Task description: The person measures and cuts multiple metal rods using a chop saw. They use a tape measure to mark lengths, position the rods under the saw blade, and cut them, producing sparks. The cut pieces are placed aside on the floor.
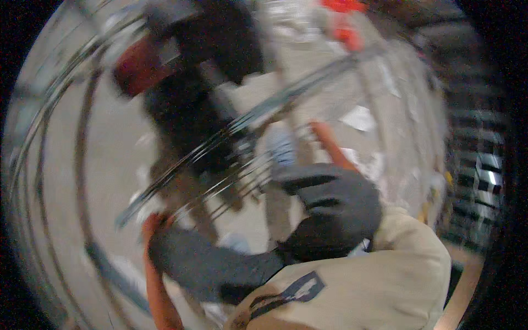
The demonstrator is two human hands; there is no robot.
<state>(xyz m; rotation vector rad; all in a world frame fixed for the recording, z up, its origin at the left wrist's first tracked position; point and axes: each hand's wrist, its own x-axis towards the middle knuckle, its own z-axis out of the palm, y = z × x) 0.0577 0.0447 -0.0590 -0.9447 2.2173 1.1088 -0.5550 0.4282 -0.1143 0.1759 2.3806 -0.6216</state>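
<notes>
Several bars near left fingers

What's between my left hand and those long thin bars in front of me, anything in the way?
Nothing visible stands between them: the left hand appears just on the near side of the long thin bars, close to their left end. Blur hides whether it touches them.

Long bars crossing centre, open floor leftward
</notes>
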